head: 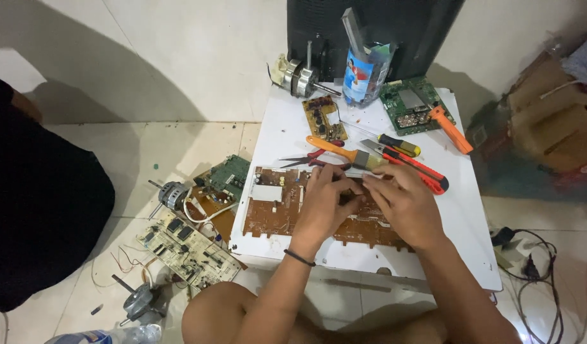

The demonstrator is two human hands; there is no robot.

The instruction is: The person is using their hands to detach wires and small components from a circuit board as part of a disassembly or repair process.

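both hands, left hand (325,204) and right hand (402,200), press fingers on brown circuit board (274,213) on white desk (281,127); grasp unclear.

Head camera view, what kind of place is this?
Probably an informal electronics repair spot on a tiled floor at home. Both hands, left hand and right hand, rest on a brown circuit board atop a low white table, with pliers and loose motors nearby.
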